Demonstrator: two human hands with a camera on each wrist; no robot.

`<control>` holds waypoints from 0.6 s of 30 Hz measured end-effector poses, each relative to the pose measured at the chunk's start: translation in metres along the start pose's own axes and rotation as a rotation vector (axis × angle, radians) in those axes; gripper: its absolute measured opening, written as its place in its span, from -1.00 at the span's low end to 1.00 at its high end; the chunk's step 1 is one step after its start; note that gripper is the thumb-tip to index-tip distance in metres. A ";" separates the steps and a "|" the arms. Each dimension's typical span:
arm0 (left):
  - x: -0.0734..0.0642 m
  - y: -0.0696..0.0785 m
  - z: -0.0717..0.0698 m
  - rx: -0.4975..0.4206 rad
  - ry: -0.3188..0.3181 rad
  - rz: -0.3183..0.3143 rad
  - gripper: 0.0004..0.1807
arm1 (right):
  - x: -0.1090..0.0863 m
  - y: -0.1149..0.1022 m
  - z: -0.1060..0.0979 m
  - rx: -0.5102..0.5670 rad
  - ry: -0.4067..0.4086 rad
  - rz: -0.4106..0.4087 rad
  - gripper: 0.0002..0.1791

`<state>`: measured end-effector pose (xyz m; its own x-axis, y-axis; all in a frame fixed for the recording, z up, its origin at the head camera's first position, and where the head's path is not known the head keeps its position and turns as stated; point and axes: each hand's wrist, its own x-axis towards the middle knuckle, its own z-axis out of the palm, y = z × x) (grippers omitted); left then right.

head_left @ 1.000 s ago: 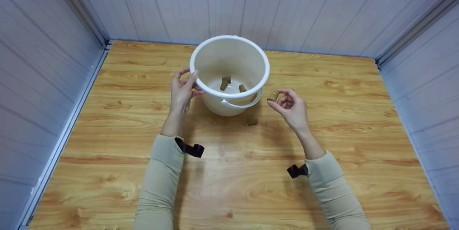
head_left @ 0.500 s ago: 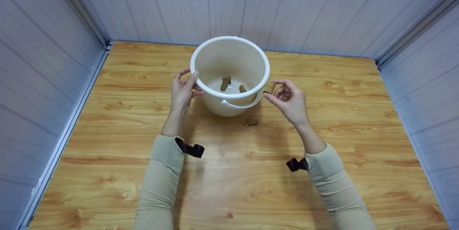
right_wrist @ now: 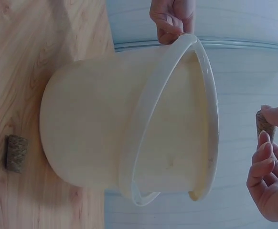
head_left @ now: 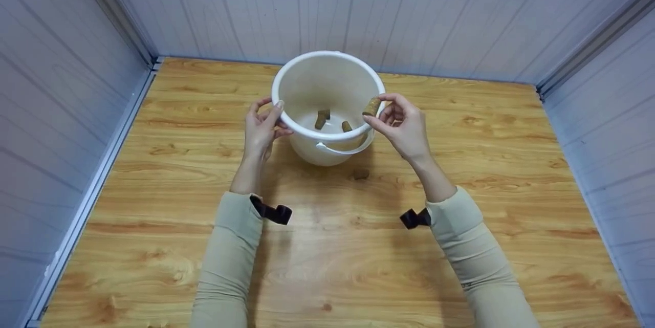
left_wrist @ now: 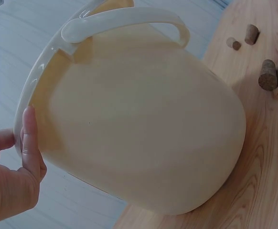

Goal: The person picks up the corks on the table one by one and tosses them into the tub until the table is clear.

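Note:
A white plastic bucket (head_left: pixel 330 151) stands upright on the wooden surface, its handle (head_left: pixel 353 150) hanging down at the front. My left hand (head_left: pixel 260 128) grips the rim at the left side, thumb over the edge, fingers outside. Between thumb and fingertips of my right hand (head_left: pixel 407 126) is a cork (head_left: pixel 372 107), overlapping the right part of the rim in the head view. The right wrist view puts this cork (right_wrist: pixel 264 125) higher than the rim. Inside the bucket, several corks (head_left: pixel 320 120) lie on the bottom. One more cork (head_left: pixel 361 174) lies on the surface in front.
In the left wrist view, a cork (left_wrist: pixel 268 75) lies near the bucket's base, with a second cork (left_wrist: pixel 252 34) and a smaller-looking cork (left_wrist: pixel 233 43) beyond. White panel walls (head_left: pixel 327 5) enclose the wooden tabletop (head_left: pixel 327 266) at the back and both sides.
My right hand has moved left and farther back with the cork, from beside the bucket to the rim's right side. My left hand and the bucket have hardly moved.

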<state>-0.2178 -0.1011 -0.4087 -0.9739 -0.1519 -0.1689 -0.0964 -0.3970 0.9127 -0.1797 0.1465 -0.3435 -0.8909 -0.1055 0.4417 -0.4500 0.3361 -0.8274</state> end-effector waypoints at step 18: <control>0.000 0.000 0.000 0.002 0.000 0.008 -0.60 | 0.027 0.031 0.023 -0.013 -0.007 0.022 -0.58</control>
<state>-0.2180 -0.1006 -0.4089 -0.9746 -0.1552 -0.1617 -0.0890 -0.3939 0.9148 -0.2191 0.1326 -0.3650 -0.9009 -0.1046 0.4212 -0.4297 0.3508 -0.8320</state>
